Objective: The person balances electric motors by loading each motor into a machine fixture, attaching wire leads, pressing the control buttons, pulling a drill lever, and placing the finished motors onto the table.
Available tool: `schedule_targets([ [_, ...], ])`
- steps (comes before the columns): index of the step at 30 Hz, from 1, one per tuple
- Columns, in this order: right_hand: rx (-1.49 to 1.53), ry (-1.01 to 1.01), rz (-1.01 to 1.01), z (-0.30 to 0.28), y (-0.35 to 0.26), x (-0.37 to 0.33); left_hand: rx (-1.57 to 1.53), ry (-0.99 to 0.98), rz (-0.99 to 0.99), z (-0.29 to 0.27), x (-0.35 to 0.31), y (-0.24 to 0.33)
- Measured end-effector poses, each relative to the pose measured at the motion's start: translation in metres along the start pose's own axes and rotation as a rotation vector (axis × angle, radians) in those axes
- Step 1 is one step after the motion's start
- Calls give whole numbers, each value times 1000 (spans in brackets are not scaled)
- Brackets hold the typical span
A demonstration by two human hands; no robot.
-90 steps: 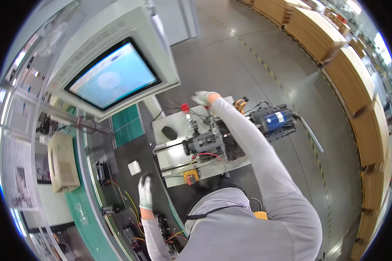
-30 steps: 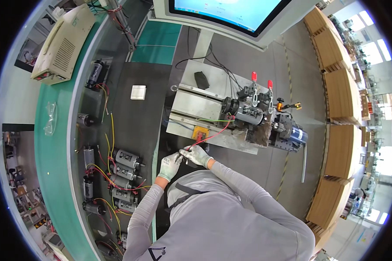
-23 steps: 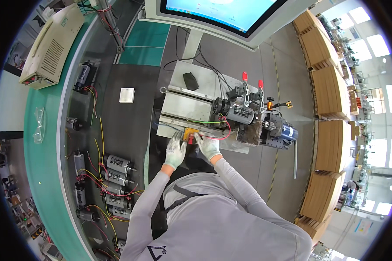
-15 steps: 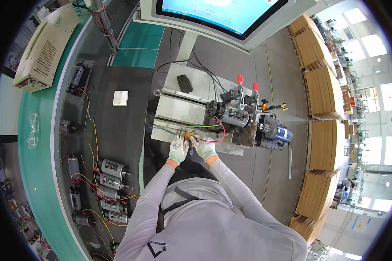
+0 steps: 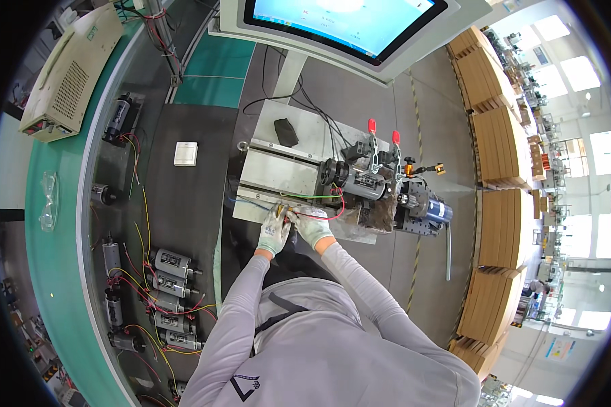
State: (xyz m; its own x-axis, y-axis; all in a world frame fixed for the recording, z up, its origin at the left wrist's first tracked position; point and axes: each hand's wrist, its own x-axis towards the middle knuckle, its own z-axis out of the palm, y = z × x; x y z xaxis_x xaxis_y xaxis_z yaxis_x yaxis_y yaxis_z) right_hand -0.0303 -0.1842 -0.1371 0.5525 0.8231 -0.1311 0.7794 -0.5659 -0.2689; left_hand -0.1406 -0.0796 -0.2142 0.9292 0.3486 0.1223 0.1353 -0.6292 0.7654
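My gloved left hand (image 5: 274,232) and gloved right hand (image 5: 311,226) meet at the near edge of the metal fixture plate (image 5: 278,167). The left fingers close on a small yellow piece, mostly covered and too small to name. My right fingers pinch the red wire (image 5: 339,211), which loops back to a grey cylindrical motor (image 5: 365,184). That motor lies in the fixture, with red-handled toggle clamps (image 5: 372,127) at its far side. A green wire (image 5: 305,196) crosses the plate beyond my hands. A thin blue wire (image 5: 248,201) reaches toward my left hand.
Several grey motors (image 5: 173,261) with coloured leads lie on the dark bench at left, near a white square switch (image 5: 185,154). A black block (image 5: 286,132) rests on the plate. The monitor (image 5: 346,27) hangs beyond; a blue-black motor unit (image 5: 428,210) stands right. Cardboard stacks (image 5: 499,227) line the aisle.
My right hand has shifted left, its fingers now against my left hand's fingertips. The yellow piece between them is more covered. The motor in the fixture stays put.
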Motion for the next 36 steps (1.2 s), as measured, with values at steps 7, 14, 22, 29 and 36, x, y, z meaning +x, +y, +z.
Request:
schedule_targets([
  [7, -134, -180, 47, -18, -4, 8, -55, 7, -27, 0, -3, -3],
  [14, 89, -87, 83, -8, -3, 5, -45, 13, -41, 1, -6, -3],
  [22, 367, -40, 0, -3, 0, -28, 17, 138, -101, -23, -36, 18],
  [29, 407, -182, 181, -15, -13, -43, -235, 32, -101, -69, -34, 52],
  [36, 373, -224, 228, -12, -18, -55, -106, 77, -82, -65, -32, 62],
])
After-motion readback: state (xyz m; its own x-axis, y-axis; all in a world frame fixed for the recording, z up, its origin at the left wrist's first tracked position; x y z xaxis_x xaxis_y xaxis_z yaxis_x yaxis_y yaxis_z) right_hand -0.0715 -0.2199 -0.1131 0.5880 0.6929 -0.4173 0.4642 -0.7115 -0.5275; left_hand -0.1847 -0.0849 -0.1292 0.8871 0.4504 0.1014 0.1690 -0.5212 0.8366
